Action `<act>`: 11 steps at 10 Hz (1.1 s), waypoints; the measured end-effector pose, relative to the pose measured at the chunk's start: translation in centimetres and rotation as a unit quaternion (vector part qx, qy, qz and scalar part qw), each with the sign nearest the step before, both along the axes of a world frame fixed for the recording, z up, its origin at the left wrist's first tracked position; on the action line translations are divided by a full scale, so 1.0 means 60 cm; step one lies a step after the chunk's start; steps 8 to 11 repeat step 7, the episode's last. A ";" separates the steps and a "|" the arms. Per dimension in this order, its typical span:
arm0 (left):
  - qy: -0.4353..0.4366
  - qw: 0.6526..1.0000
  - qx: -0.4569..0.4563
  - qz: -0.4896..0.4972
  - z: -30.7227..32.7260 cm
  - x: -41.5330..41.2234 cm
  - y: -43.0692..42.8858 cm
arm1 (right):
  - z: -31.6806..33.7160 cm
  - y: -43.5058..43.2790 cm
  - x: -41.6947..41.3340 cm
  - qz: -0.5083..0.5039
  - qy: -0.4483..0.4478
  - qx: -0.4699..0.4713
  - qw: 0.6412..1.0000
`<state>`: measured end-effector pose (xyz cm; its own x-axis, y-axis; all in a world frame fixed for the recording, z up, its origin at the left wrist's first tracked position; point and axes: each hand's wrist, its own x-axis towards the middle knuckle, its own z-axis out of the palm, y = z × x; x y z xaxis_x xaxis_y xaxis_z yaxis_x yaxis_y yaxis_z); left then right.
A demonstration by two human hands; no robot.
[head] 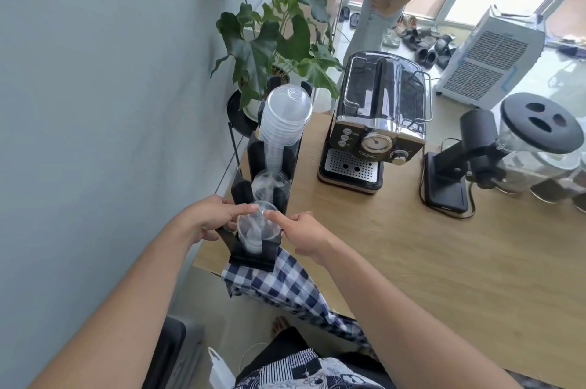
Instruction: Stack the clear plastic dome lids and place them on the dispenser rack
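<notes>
Both hands' grip [261,214] pinches dome lids [255,230] – nearest rack [253,257] slot, table [412,262] edge.

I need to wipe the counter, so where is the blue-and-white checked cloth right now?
In the head view the blue-and-white checked cloth hangs over the wooden counter's near left edge, just below the black dispenser rack, under the right hand.

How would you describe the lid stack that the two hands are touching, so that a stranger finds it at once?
Start at the black dispenser rack along the wall edge of the wooden table, left of the coffee machine. It has three slots; take the nearest, beside the checked cloth. The short stack of dome lids there is the lowest, with the left hand and right hand touching it.
</notes>
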<state>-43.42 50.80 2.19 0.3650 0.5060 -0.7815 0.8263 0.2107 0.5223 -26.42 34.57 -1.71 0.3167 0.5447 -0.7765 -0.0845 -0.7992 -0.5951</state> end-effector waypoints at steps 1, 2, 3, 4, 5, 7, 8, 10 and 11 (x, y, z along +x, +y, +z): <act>-0.006 1.000 -0.013 0.000 -0.008 0.000 0.003 | 0.001 0.000 -0.001 0.010 0.002 0.017 1.000; -0.011 1.000 -0.016 0.003 -0.008 0.000 0.002 | -0.001 0.003 0.000 0.008 -0.005 0.007 1.000; -0.012 1.000 -0.021 0.008 -0.010 0.004 -0.001 | -0.027 0.007 0.005 -0.004 -0.009 -0.004 1.000; -0.012 1.000 -0.023 0.007 -0.018 0.001 0.001 | -0.048 0.005 0.007 -0.006 -0.008 -0.002 1.000; -0.016 1.000 -0.021 0.013 -0.017 0.002 0.004 | -0.047 -0.002 0.009 -0.013 0.008 0.005 1.000; -0.085 0.989 0.112 0.046 0.044 0.019 -0.028 | 0.025 -0.025 0.019 0.019 0.036 0.065 0.997; -0.085 0.989 0.112 0.046 0.044 0.019 -0.028 | 0.025 -0.025 0.019 0.019 0.036 0.065 0.997; -0.085 0.989 0.112 0.046 0.044 0.019 -0.028 | 0.025 -0.025 0.019 0.019 0.036 0.065 0.997; -0.085 0.989 0.112 0.046 0.044 0.019 -0.028 | 0.025 -0.025 0.019 0.019 0.036 0.065 0.997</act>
